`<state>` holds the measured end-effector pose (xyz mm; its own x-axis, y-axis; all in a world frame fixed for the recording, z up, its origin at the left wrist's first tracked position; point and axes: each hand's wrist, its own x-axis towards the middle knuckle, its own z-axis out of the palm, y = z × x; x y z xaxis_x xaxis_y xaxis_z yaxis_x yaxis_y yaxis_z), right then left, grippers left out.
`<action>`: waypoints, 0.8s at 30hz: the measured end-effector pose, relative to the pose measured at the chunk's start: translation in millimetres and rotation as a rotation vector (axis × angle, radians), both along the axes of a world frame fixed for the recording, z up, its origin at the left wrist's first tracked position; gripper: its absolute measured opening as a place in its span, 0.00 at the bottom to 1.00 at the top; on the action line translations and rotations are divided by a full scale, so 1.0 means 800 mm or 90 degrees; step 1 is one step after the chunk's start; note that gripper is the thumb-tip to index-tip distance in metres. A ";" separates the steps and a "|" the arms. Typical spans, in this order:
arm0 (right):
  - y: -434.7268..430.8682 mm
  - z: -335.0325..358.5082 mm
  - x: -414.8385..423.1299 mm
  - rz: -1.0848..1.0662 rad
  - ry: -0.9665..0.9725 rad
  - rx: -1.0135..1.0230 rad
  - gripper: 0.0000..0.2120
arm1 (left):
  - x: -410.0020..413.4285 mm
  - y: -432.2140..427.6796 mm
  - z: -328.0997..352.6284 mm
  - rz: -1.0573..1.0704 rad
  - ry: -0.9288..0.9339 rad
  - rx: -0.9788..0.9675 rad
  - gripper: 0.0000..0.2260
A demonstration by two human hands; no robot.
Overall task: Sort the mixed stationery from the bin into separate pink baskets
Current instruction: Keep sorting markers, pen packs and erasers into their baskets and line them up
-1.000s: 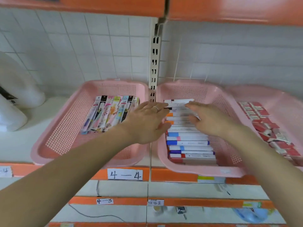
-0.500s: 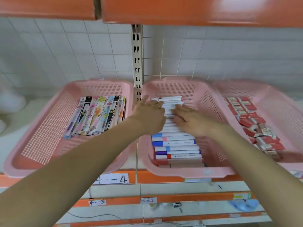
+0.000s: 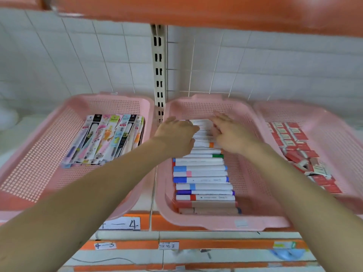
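Observation:
Three pink baskets stand side by side on a shelf. The middle basket [image 3: 253, 222] holds a neat row of white markers [image 3: 202, 179] with coloured caps, lying crosswise. Both my hands reach into its far half. My left hand [image 3: 174, 136] lies with fingers extended on the left ends of the far markers. My right hand [image 3: 229, 132] rests flat on their right ends. The left basket [image 3: 39, 169] holds several packaged pens [image 3: 106, 140] in a fanned row. The right basket [image 3: 334, 126] holds several small red and white boxes [image 3: 294, 142].
An orange shelf [image 3: 196, 10] hangs overhead. A slotted metal upright [image 3: 159, 75] runs down the tiled wall between the left and middle baskets. The shelf edge carries a label reading 4-4 [image 3: 121, 223]. Lower shelves show below.
Both hands have slid toward the far end of the marker row in the middle basket. The view has shifted, so the baskets now sit further left and lower.

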<state>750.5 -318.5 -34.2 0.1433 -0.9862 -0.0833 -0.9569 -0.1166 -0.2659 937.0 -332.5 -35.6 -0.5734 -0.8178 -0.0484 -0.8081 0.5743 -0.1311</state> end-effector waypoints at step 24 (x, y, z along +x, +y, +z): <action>-0.034 -0.033 -0.005 -0.206 -0.327 0.131 0.22 | -0.047 -0.007 -0.009 0.145 -0.097 0.177 0.28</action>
<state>746.7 -345.9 -60.3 -0.0862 -0.9574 -0.2754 -0.6794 0.2587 -0.6866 899.4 -337.9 -42.6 -0.3475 -0.8670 -0.3570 -0.9026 0.4125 -0.1232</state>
